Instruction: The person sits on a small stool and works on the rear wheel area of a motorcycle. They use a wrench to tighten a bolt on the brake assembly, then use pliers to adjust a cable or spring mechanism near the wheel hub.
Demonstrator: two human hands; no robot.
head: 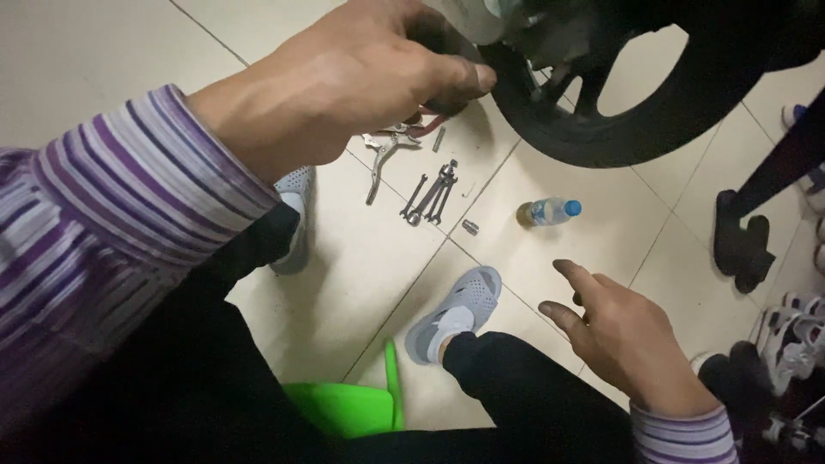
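Note:
My left hand (361,77) is raised at the top of the view, its fingers curled onto the edge of a black tyre (601,142) on a spoked wheel. A pale part above the tyre is mostly hidden by the hand. My right hand (623,339) hovers over my right knee with fingers apart and nothing in it. Both arms wear purple-and-white striped sleeves. On the tiled floor below the left hand lie locking pliers (382,155), a few spanners (434,193) and a small socket (470,227).
A small clear bottle with a blue cap (550,210) lies on the floor under the wheel. I sit on a green stool (352,408), my feet in grey sandals (455,314). A dark stand foot (743,245) and several shoes (795,331) crowd the right edge.

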